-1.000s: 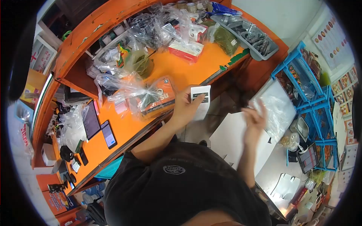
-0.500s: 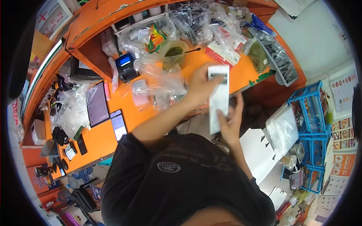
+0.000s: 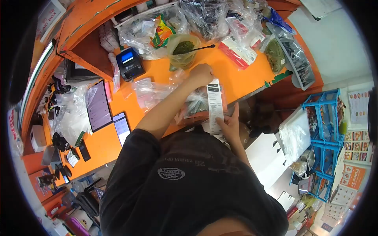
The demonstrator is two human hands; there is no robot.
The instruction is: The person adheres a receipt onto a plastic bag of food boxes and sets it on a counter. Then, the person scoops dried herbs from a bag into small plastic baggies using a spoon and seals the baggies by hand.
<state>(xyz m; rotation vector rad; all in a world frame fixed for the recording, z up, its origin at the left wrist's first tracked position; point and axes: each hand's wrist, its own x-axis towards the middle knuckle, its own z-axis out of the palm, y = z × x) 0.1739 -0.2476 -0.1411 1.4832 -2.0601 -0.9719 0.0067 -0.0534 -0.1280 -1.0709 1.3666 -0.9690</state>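
Note:
A long printed paper receipt stretches between my hands over the counter's front edge. My left hand is closed at its top end; the fingertips are partly hidden. Lower down, my right hand pinches the receipt's right side, thumb on the printed face. Under and beside the receipt lies a clear plastic bag with dark contents I cannot make out.
On the orange counter stand a receipt printer and a bag of green herbs with a black spoon-like handle. A tablet and phone lie left. Blue baskets stand right.
The receipt has moved down-left and now shows its print sharply. My left hand has shifted up to its top end, and the plastic bag shows beneath it.

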